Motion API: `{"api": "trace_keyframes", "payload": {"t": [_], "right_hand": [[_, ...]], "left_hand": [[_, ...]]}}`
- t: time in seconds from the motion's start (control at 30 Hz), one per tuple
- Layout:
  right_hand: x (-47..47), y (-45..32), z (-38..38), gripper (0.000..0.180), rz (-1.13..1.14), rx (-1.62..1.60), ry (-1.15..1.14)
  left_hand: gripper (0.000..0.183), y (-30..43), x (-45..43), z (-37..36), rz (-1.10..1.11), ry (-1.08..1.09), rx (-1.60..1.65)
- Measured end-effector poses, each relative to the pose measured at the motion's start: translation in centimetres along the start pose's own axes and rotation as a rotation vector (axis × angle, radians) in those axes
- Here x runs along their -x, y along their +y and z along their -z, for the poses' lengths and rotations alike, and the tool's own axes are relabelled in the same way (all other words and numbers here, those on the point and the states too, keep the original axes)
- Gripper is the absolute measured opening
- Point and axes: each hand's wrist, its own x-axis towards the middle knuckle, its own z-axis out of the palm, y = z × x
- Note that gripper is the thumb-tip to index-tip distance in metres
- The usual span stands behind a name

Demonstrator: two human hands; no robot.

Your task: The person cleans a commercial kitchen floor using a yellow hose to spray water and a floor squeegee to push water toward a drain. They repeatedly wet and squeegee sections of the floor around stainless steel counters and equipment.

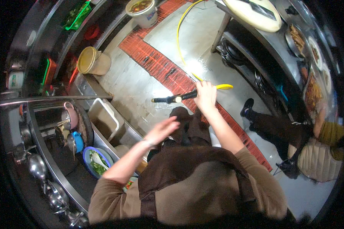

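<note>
My right hand [205, 96] is closed around the black grip of a hose spray nozzle [167, 99], whose tip points left over the floor. From the rear of the grip a yellow hose [179, 37] loops out and runs across the floor towards the top of the view. My left hand [162, 130] is slightly blurred and hangs in the air left of my legs, below the nozzle, with nothing in it. Under the nozzle lies a strip of red perforated floor matting [160, 65] on wet, shiny floor.
A white bucket [146, 18] of food and a lidded tub [99, 61] stand on the floor. At left is a steel counter with a blue bowl of greens [89, 164] and hanging pots. Another person [278, 126] is at right, beside a counter with dishes and a round board [261, 25].
</note>
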Motion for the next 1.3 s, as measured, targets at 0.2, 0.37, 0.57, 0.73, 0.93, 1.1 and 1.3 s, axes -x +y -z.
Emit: {"api": "trace_keyframes", "payload": {"t": [0.2, 0.37, 0.57, 0.73, 0.93, 1.1, 1.3], "right_hand": [[0.9, -2.6, -1.4, 0.027, 0.251, -0.016, -0.271], [3.4, -2.7, -2.3, 0.038, 0.344, -0.309, -0.331], [4.4, -3.3, -2.8, 0.035, 0.321, -0.402, -0.359], [7.2, -2.5, -2.8, 0.038, 0.27, -0.492, -0.328], [17.4, 6.0, -3.1, 0.075, -0.489, -0.412, -0.645], [22.4, 9.5, -4.7, 0.008, -1.892, -1.543, -0.716], [21.3, 11.2, -1.4, 0.017, -1.697, -1.441, -0.718]], "left_hand": [[0.027, -1.0, -12.5, -4.2, -0.264, 0.735, 1.23], [0.02, -4.9, -13.2, -0.3, -0.068, 0.792, 1.565], [0.023, -8.9, -11.0, 0.4, 0.227, 0.675, 1.662], [0.015, -9.1, -9.7, 1.3, -0.222, 0.937, 1.458], [0.014, -7.7, -5.8, 8.3, -0.427, 0.769, 1.206], [0.015, -3.8, -0.8, 13.8, -0.645, 0.725, 0.91], [0.023, 2.7, 9.7, 16.2, -0.603, 0.607, 0.574]]}}
